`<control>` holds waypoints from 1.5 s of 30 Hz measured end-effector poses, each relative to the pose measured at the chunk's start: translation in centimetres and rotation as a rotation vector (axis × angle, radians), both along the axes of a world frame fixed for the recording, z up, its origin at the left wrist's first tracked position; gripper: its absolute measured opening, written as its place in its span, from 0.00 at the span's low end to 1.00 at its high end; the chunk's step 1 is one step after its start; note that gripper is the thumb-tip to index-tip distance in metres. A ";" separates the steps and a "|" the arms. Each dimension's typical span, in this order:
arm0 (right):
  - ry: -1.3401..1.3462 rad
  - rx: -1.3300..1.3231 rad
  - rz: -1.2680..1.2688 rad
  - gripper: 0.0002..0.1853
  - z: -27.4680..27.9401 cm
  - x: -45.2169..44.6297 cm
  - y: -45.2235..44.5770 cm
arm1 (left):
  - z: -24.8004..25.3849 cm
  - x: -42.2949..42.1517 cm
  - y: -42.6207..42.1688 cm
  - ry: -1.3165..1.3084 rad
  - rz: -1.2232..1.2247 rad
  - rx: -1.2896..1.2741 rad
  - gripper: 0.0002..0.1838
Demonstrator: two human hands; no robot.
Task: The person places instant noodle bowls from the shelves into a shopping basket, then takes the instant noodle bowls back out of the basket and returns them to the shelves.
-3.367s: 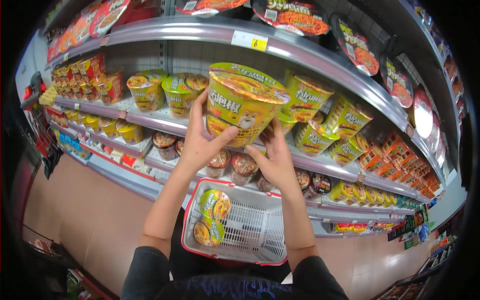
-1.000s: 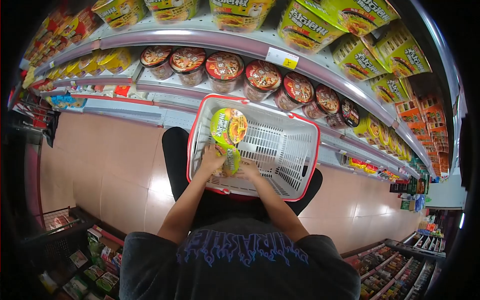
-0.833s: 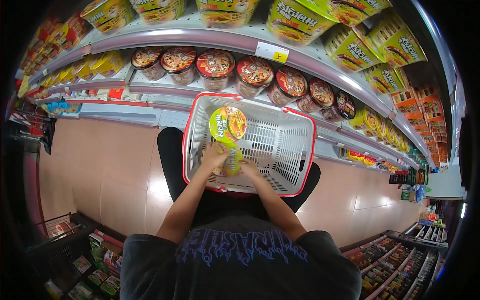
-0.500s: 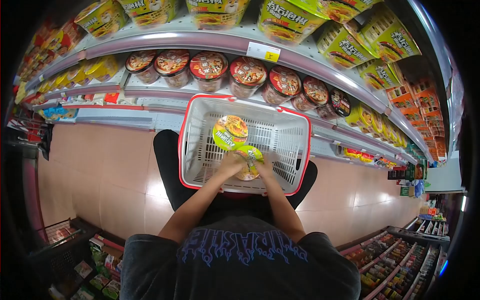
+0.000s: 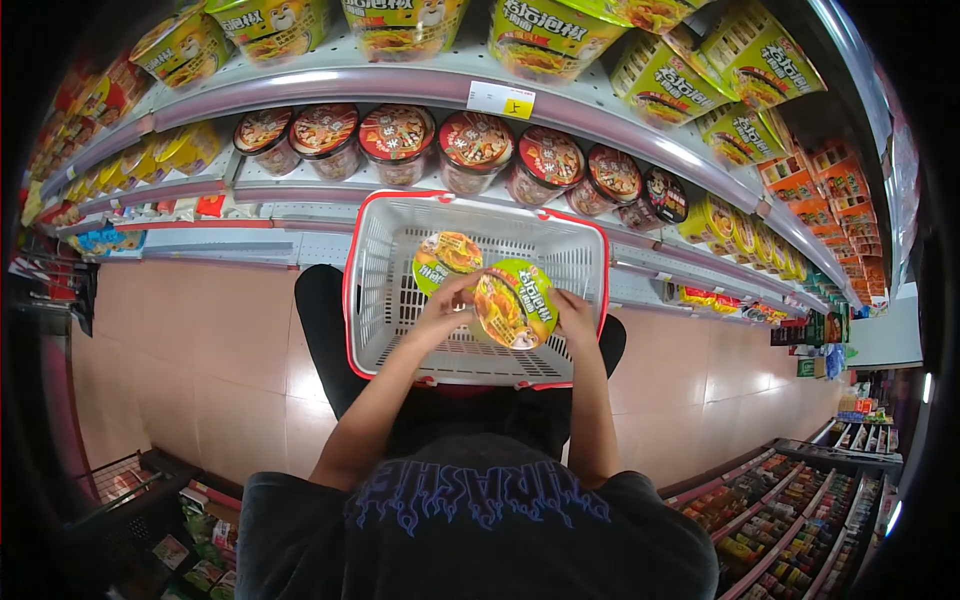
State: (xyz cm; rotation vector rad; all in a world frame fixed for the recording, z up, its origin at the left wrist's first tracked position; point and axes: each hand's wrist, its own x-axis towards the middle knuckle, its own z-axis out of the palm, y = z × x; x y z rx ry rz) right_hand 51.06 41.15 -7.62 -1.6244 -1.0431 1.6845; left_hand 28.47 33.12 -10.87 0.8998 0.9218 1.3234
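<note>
Both hands hold one green and yellow instant noodle bowl (image 5: 516, 304) over the basket, its printed lid facing up. My left hand (image 5: 445, 312) grips its left edge with curled fingers, and my right hand (image 5: 574, 318) grips the right edge. Behind it, a second noodle bowl (image 5: 440, 258) with a similar lid lies in the basket, partly covered by the held one. The white shopping basket (image 5: 390, 352) has slotted sides and a red rim, and it sits between my knees.
In front stands a shelf with red-lidded noodle tubs (image 5: 398, 135) in a row. Above it, green noodle bowls (image 5: 555, 38) line a higher shelf with a price tag (image 5: 500, 99) on its edge. Tiled floor (image 5: 200, 345) lies on both sides, and packed racks (image 5: 790, 520) stand behind.
The held noodle bowl has come up and to the right, and its lid now faces me more fully. My hands have moved apart to its two sides. The view has shifted slightly.
</note>
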 end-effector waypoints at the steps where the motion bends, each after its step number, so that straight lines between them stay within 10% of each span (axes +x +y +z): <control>1: 0.101 -0.019 0.082 0.16 1.0 0.4 0.5 | 1.7 -0.5 0.2 0.130 0.008 0.120 0.36; 7: 0.248 -0.117 0.027 0.15 5.2 -2.3 0.7 | 7.6 -1.4 -0.2 0.230 -0.124 0.212 0.62; 26: 0.552 0.119 0.319 0.24 9.1 -4.0 -2.2 | 9.2 -2.4 -2.9 -0.781 0.191 -0.265 0.32; 27: 0.508 0.176 0.333 0.24 9.2 -4.2 -2.3 | 9.5 -2.6 -2.5 -1.114 -0.032 -0.109 0.35; 45: 0.516 0.540 0.585 0.38 12.8 -5.3 -3.3 | 13.0 -1.5 -2.3 -1.415 -0.177 -0.380 0.40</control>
